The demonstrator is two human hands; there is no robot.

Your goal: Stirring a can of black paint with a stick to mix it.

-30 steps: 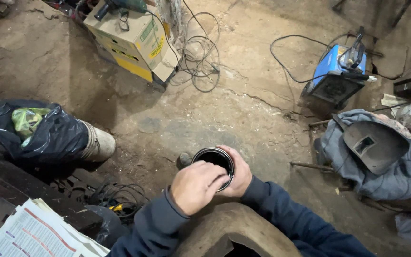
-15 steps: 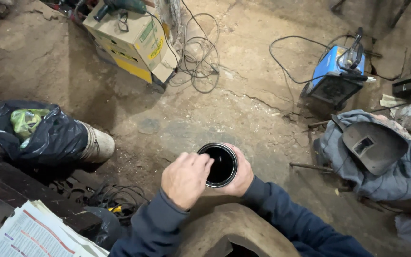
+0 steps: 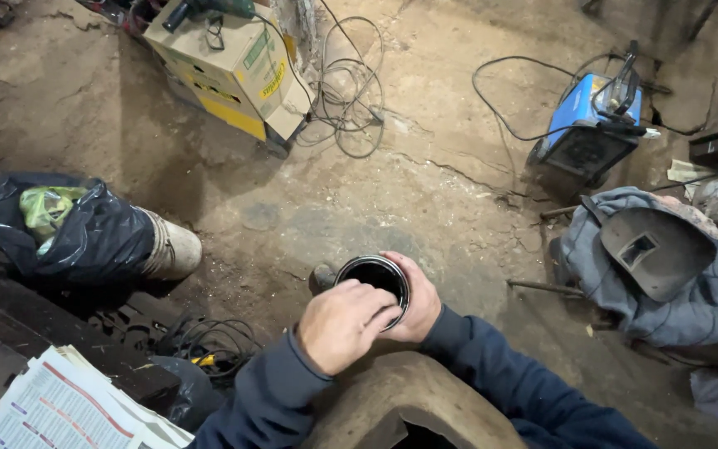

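Note:
An open round metal can (image 3: 373,275) with dark liquid inside is held low in the middle of the view. My right hand (image 3: 417,303) wraps around its far side from below. My left hand (image 3: 344,324) lies over the near rim, fingers curled onto the can's edge. Both arms wear dark blue sleeves. A rounded rusty metal piece (image 3: 413,399) sits right under my hands.
A blue welding machine (image 3: 593,125) with cables stands at the upper right. A welding mask on grey cloth (image 3: 654,258) lies at the right. A yellow cardboard box (image 3: 230,71), coiled wire (image 3: 351,100), a black bag over a bucket (image 3: 85,237) and printed papers (image 3: 60,411) surround the dirt floor.
My left hand shifted a little across the can's rim, first leftward off the opening, then back onto its near edge. The can stayed in place.

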